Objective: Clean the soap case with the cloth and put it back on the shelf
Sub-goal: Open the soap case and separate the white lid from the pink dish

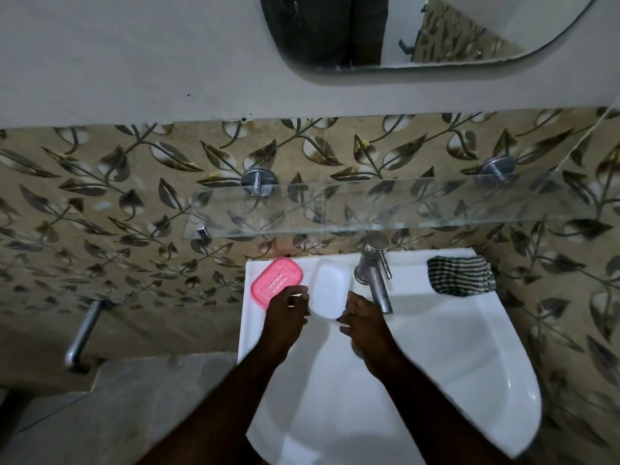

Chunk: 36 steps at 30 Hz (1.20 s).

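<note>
there is open room above the glass shelf (pixel 385 209), but the tap (pixel 371 271) stands close beneath it.

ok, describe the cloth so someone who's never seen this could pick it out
Find the white sink under the glass shelf. On its back rim, right of the tap, lies the cloth. It alone is crumpled and dark-and-pale striped; the pink tray and white case left of the tap are single-coloured.

A white sink (pixel 469 364) is fixed to a wall of leaf-patterned tiles (pixel 100 196). A steel tap (pixel 373 273) stands on the sink's back rim, its spout over the basin. High above the sink hangs a rounded mirror (pixel 436 28). Left of the sink, a steel bar (pixel 84 330) juts from the wall.
</note>
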{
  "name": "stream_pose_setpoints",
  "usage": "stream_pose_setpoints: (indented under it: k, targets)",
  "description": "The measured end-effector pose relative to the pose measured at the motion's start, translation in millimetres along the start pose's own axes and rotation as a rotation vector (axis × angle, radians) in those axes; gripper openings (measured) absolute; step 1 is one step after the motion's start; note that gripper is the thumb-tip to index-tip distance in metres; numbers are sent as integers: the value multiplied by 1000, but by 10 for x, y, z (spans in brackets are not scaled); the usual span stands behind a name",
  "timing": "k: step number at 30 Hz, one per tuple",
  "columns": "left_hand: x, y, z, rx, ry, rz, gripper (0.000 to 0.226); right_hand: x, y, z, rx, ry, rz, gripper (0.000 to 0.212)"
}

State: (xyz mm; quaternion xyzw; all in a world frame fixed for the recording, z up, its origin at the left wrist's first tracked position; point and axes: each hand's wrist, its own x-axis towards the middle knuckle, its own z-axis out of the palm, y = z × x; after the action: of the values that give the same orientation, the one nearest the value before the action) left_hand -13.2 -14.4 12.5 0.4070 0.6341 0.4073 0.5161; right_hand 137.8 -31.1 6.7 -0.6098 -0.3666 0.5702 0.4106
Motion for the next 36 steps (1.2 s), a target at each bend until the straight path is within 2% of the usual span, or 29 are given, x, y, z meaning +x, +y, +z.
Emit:
stream_pose_setpoints:
  k: [3, 8, 10, 13, 17, 20, 22, 25, 27, 33, 36]
  targets:
    - [-14, 29, -76, -29, -47, -48, 13, -79, 48, 0, 9, 16, 66, 35]
    - [-90, 62, -160, -57, -140, -114, 13, -185, 80, -114, -141, -27, 91, 26]
    - [-119, 83, -188, -36, -163, -89, 15, -168, 97, -224, -292, 29, 18, 22]
    - [-145, 139, -236, 31, -227, -22, 16, -146, -47, -371, -509, 133, -129, 37]
    - [-182, 262, -237, 110, -316, 72, 18, -128, -345, -455, -620, 76, -206, 32]
    - [-235, 345, -229, 219, -341, 186, 19, -199, -471, -466, -580, 63, -225, 40]
    - [-266, 377, -236, 301, -339, 276, 20, -243, -512, -462, -499, 104, -201, 49]
    - [-320, 418, -240, 404, -334, 399, 23, -289, -550, -455, -396, 187, -151, 46]
    - [-344, 448, -230, 436, -327, 458, 26, -305, -568, -456, -344, 225, -137, 52]
    - [-420, 523, -224, 319, -288, 541, 37, -373, -658, -466, -146, 248, -149, 40]
    - [-419, 535, -215, 167, -226, 454, 44, -414, -698, -448, -29, 256, -195, 37]
